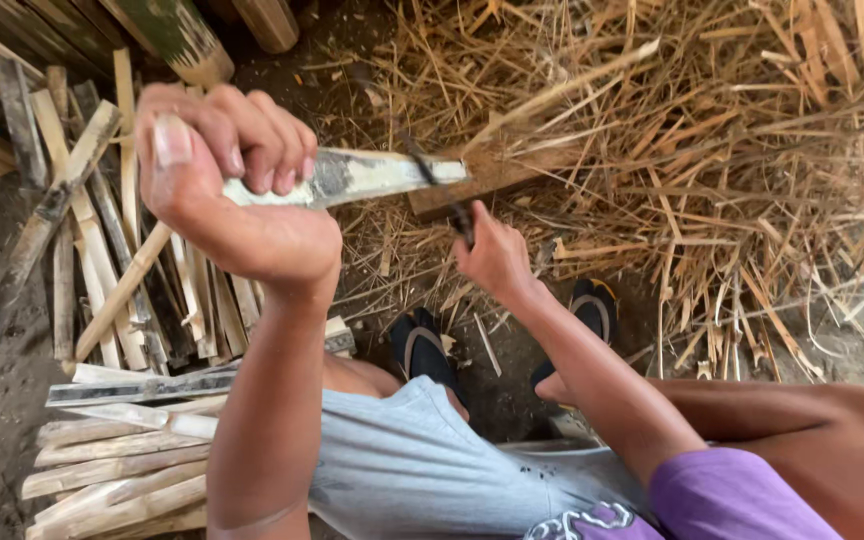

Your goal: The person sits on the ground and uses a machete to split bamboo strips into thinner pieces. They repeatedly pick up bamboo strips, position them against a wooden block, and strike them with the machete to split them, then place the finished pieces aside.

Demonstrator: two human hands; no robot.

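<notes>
Above my knees, centre frame: bamboo strip (352,177), long axis running L–R; my left hand (232,190) fisted tight on near end; my right hand (492,255) closed on knife (432,180), blade crossing strip's far end over wood block (492,175); right hand nearer the cut.

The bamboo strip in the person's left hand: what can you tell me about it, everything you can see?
The bamboo strip is a flat, pale split piece with dark grey smudges and a greenish edge. It lies nearly level, with its far end on a brown wooden block. The left hand wraps around its near end, thumb up. A thin dark blade, held by the right hand, crosses it near the far end. Whether the blade has cut in cannot be told. Dry shavings lie beyond it.
</notes>
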